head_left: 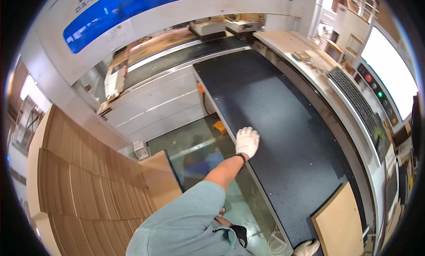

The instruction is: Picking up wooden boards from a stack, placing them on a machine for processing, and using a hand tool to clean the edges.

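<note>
My left hand (247,142), in a white glove with a dark band at the wrist, rests on the near edge of the long black table (261,96). Its fingers lie over the surface and hold nothing. Down at the lower border, my right hand (306,248), also gloved, lies on the same table's edge, partly cut off by the picture. Its fingers reach to the side of a tan board (343,220), and no grip on it shows. The board lies flat at the table's near right end.
A tall stack of brown panels (93,176) stands at left, beside a tan panel (160,178). A white and blue machine (177,12) spans the far side. At right are a keyboard (354,96), lit buttons (380,95) and a bright screen (389,70). A cable coil (276,243) lies below the table.
</note>
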Action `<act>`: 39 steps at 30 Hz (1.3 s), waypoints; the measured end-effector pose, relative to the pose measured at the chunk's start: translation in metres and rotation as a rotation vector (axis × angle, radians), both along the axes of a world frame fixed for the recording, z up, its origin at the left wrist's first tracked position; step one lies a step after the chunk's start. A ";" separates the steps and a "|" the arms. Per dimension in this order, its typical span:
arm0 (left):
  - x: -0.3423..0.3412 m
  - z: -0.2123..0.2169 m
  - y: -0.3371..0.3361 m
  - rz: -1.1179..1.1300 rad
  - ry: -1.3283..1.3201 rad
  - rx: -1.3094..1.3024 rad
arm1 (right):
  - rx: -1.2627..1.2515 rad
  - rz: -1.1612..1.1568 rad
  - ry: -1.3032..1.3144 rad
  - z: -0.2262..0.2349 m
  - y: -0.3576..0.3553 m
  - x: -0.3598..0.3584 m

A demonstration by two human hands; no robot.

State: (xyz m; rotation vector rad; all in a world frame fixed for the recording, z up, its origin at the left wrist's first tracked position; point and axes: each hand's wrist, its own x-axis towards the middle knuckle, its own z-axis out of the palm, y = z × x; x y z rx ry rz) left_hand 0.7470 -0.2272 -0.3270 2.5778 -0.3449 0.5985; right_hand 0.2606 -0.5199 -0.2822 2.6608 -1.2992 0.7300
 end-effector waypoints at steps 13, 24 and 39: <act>-0.004 0.004 -0.004 -0.028 0.022 -0.042 | -0.046 -0.060 -0.015 -0.010 -0.009 -0.006; -0.008 0.011 -0.002 -0.023 0.048 -0.015 | -0.089 -0.042 -0.065 -0.013 -0.005 -0.005; -0.006 0.009 -0.001 -0.033 0.067 -0.031 | -0.086 -0.039 -0.057 -0.017 -0.007 -0.008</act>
